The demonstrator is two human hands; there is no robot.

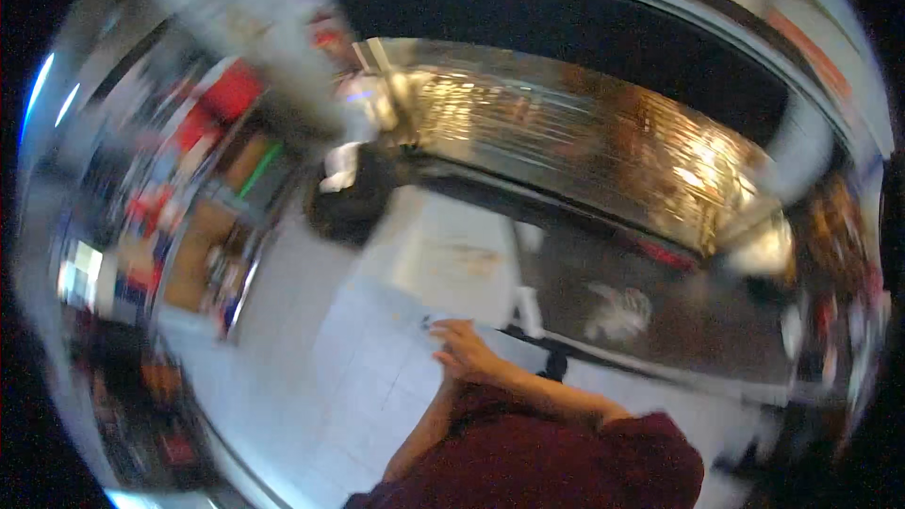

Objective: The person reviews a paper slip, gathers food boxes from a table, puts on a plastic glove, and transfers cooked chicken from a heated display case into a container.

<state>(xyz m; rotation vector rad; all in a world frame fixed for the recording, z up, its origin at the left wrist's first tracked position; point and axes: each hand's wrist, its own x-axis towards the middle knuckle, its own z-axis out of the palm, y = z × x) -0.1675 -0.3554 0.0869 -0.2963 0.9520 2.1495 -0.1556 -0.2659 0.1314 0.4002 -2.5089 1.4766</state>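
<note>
My right hand [463,350] reaches across in front of my body, and its blurred fingers look apart, with no object visible in them. Under it, my left hand [451,373] comes up from the lower left and is mostly covered. The two hands meet or overlap; how they touch is too blurred to tell. Just beyond them stands a pale, box-like unit [452,254] with faint brownish marks on its top. A dark countertop [565,283] runs to the right, bearing a crumpled whitish thing [619,311] that is too smeared to name.
Behind the counter, a brightly lit display case [523,113] holds blurred goods. Shelves [205,247] with red and other packages line the left side. A black round-looking object [350,201] stands beside the pale unit. Light tiled floor [368,360] lies below my hands.
</note>
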